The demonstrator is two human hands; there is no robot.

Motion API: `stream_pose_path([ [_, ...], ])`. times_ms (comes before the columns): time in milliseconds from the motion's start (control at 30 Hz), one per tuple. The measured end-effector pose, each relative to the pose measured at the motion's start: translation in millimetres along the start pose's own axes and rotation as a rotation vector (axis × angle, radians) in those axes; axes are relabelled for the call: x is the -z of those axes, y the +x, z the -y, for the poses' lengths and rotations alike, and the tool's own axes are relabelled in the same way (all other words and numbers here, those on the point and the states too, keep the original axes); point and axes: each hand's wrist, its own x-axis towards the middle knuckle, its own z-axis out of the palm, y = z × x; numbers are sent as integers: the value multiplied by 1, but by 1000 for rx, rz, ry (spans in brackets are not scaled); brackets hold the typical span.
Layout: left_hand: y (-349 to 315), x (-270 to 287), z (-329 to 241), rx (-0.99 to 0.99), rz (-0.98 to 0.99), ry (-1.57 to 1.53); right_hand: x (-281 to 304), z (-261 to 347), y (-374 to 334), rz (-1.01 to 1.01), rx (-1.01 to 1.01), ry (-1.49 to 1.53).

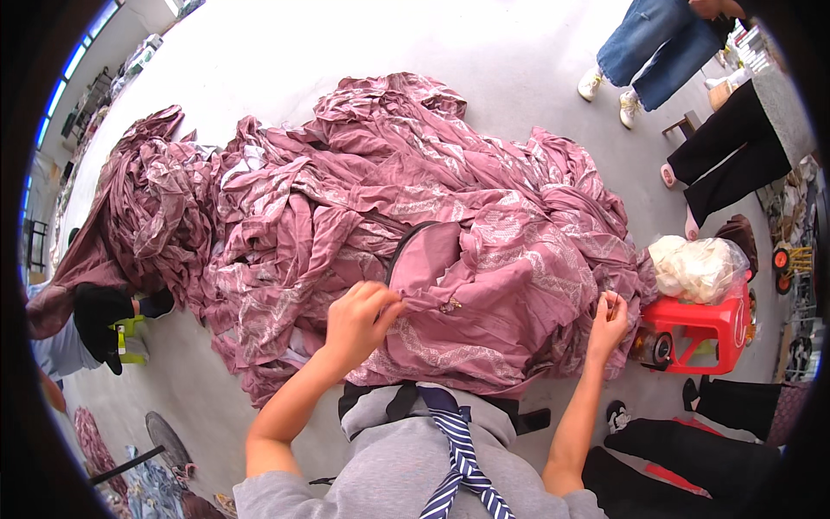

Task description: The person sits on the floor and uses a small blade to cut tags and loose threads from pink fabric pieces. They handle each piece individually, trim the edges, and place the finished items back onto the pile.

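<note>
Lying near two hands [356, 318] [610, 322] is one pink fabric heap [311, 216].

Room to pass lies over the mauve fabric [510, 333] toward twelve o'clock; a red stool [731, 322] and stuffed bag [694, 270] block three o'clock.

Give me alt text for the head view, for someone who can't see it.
A person's left hand and right hand are over a large heap of mauve patterned fabric. A red stool and stuffed plastic bag are at right.
</note>
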Motion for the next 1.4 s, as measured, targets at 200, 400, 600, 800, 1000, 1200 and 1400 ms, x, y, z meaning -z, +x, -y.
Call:
stream_pose_path([
  [200,34,-65,0,165,438,143,-47,117,-55,458,260,143],
  [400,-5,-104,-49,8,297,-194,-122,140,-55,579,440,-189],
  [600,-14,-92,-68,-193,215,26,-131,98,-36,584,249,-44],
  [800,-29,-77,-77,-438,339,-327,-57,69,-26,479,-598,931],
  [1000,39,-77,-73,-257,-87,-315,-48,16,-47,413,-660,1115],
  [1200,74,-124,-40,627,482,-733,-47,42,-52,421,-614,1174],
  [1400,71,-120,-35,711,778,-1213,-38,39,-51,392,-557,1115],
])
